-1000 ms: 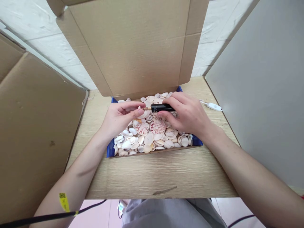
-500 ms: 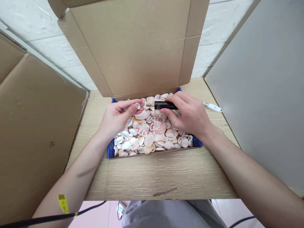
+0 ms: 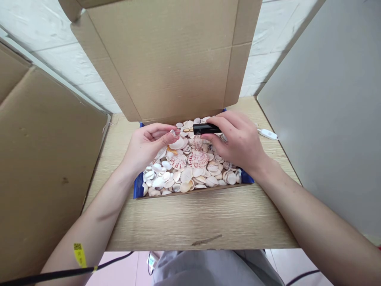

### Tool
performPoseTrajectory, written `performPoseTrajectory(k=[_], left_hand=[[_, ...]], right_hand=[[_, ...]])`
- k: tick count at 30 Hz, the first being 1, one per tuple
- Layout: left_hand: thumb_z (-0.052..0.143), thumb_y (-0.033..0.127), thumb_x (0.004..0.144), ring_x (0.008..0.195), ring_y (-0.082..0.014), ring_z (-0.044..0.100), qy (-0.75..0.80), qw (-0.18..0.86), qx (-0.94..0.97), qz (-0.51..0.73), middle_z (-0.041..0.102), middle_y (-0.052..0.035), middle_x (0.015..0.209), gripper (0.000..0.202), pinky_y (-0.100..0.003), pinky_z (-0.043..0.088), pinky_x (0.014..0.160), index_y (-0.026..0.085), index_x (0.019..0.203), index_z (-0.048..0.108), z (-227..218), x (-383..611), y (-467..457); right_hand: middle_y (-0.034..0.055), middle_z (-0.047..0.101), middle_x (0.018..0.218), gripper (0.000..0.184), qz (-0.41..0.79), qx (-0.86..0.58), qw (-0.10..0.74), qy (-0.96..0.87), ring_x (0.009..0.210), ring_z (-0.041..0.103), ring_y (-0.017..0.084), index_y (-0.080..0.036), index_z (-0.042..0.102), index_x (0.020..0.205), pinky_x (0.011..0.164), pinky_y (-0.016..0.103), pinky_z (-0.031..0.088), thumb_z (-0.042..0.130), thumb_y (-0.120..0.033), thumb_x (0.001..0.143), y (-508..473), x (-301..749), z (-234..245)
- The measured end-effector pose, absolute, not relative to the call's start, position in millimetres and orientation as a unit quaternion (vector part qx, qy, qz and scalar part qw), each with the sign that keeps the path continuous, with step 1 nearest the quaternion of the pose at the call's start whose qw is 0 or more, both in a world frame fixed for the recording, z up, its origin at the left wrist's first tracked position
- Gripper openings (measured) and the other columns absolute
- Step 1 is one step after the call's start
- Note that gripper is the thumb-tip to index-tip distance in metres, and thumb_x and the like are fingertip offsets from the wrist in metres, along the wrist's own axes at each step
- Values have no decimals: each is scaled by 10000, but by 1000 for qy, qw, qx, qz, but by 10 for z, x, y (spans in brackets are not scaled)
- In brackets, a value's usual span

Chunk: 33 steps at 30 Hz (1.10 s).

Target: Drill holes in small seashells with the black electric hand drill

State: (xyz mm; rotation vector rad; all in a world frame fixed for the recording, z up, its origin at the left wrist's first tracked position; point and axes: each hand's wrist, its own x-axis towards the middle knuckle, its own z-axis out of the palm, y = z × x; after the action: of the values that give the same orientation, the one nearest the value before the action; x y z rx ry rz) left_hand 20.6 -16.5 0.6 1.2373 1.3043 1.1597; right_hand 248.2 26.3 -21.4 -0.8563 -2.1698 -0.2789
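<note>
Between the thumb and fingers of my left hand (image 3: 154, 141) is a small pale seashell (image 3: 172, 132), partly covered by the fingertips. My right hand (image 3: 238, 135) grips a black mini drill (image 3: 205, 128) with a brass-coloured chuck (image 3: 188, 130). Its thin bit points left and reaches the shell; whether it has gone through I cannot tell. Both hands are over a shallow cardboard box with blue sides (image 3: 138, 186), filled with many loose seashells (image 3: 187, 174). Striped red-and-white scallop shells (image 3: 198, 159) lie in the middle of it.
The box's lid (image 3: 175, 59) stands raised behind it. A cardboard panel (image 3: 50, 159) rises on the left, a grey panel (image 3: 330, 119) on the right. A white inline switch (image 3: 268, 134) lies on the wooden table (image 3: 208, 218). A black cable (image 3: 68, 273) crosses at lower left.
The shell has tilted slightly in my left fingers. My right hand and the drill have shifted slightly up, with the drill's body turned a little.
</note>
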Motion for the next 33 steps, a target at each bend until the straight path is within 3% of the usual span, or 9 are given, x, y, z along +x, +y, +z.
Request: performPoseTrajectory(k=[4,9,13,18,24,33], left_hand=[[808,293,720,828,-148,715,540,489,508,460,775,-29,944,188,-259,566,761,215,881,750,4,197,-160],[821,283,704,799,-159,721,534,523,497,441,775,-32,894,184,-267,575,737,215,864,763,-1,182,-156],[828,327,687,816,-187,719,554,495,502,442,773,-58,921,220,-304,575,758,220,873,782,-12,176,-152],[825,362,687,820,-184,712,566,468,512,446,772,-64,941,238,-301,561,761,242,889,787,-25,169,-153],[812,346,710,811,-162,707,548,480,511,456,771,-48,953,227,-263,563,739,241,909,783,-26,158,-155],[797,372,721,698,-133,682,565,458,493,477,765,-34,806,213,-246,562,696,224,874,786,-44,152,-141]], right_hand=[[57,682,949,191,-147,-348,388,-841,864,605,190,-209,599,998,740,336,438,525,-377,943,262,2483,-191],[17,700,937,102,-211,-311,415,-828,830,610,161,-242,605,987,755,323,428,515,-267,947,236,2487,-158],[0,718,962,152,-214,-315,411,-829,830,627,167,-277,618,992,763,338,430,506,-197,928,209,2495,-144],[6,715,967,139,-175,-366,399,-823,853,624,196,-299,638,985,770,371,417,509,-284,938,205,2490,-148],[66,678,952,190,-108,-365,396,-835,881,599,219,-230,643,1000,764,377,443,517,-358,938,248,2490,-183],[72,673,907,300,-59,-355,331,-872,797,599,190,-172,632,1069,692,313,473,513,-413,938,264,2483,-228]])
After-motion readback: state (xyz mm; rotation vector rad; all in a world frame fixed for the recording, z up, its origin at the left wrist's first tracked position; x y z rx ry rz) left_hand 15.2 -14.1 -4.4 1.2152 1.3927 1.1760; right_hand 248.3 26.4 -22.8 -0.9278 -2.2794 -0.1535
